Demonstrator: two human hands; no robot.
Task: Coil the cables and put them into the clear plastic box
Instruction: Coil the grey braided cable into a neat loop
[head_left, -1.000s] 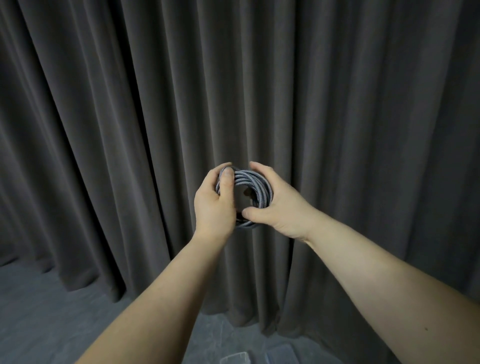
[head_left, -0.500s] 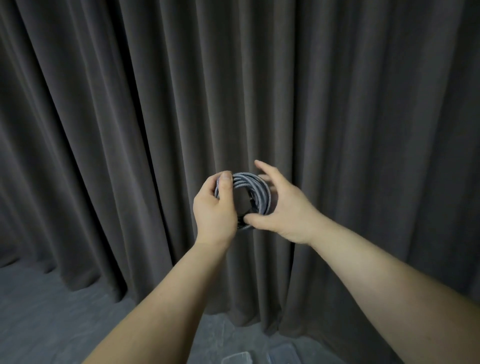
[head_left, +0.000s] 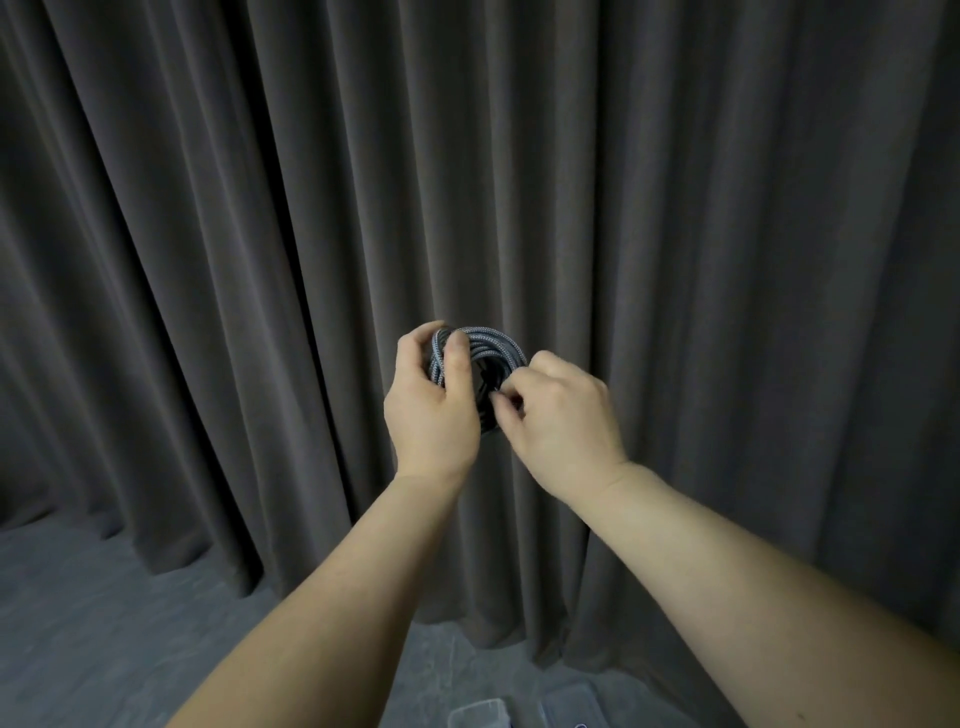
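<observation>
The coiled cable (head_left: 483, 347) — grey braided cord wound into a tight ring of several turns — is held up in the air in front of a dark curtain (head_left: 675, 208), well above the floor (head_left: 104, 623). The left hand (head_left: 431, 400) grips the ring's left side, thumb pressed over the strands and fingers curled behind them. The right hand (head_left: 558, 410) is at the ring's right side, its fingertips bunched together and pinching something small and dark by the loop's lower inside; it looks like the cable's loose end, though it is too small to be sure.

The step in hand appears to be finishing the coil — tucking or wrapping the tail so the turns stay together. At the bottom edge of the view, on the floor, lies the rim of a clear plastic box (head_left: 478, 714), with a second clear piece (head_left: 569, 701) just beside it that may be its lid or another box.

The next move calls for securing the end without loosening the left hand's hold, then lowering the bundle down to the box; if the grip slackens, the springy turns could fan apart.
</observation>
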